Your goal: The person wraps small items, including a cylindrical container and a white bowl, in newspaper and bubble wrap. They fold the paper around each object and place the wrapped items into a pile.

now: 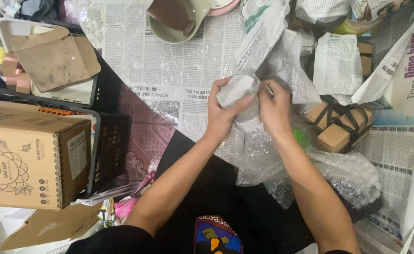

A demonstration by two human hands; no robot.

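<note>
My left hand (221, 113) and my right hand (275, 110) are both closed on a bundle wrapped in newspaper (237, 91), held above my lap. A long loose sheet of the newspaper (263, 37) trails up and away from the bundle. What the paper covers is hidden. Clear bubble wrap (338, 174) lies crumpled under and to the right of my forearms.
Newspaper sheets (169, 61) cover the floor. A pale green bowl (174, 21) sits at the top centre. Small brown boxes tied with black cord (341, 127) lie to the right. On the left stand a black crate (108, 146), a large cardboard box (33, 160) and cardboard pieces (54, 59).
</note>
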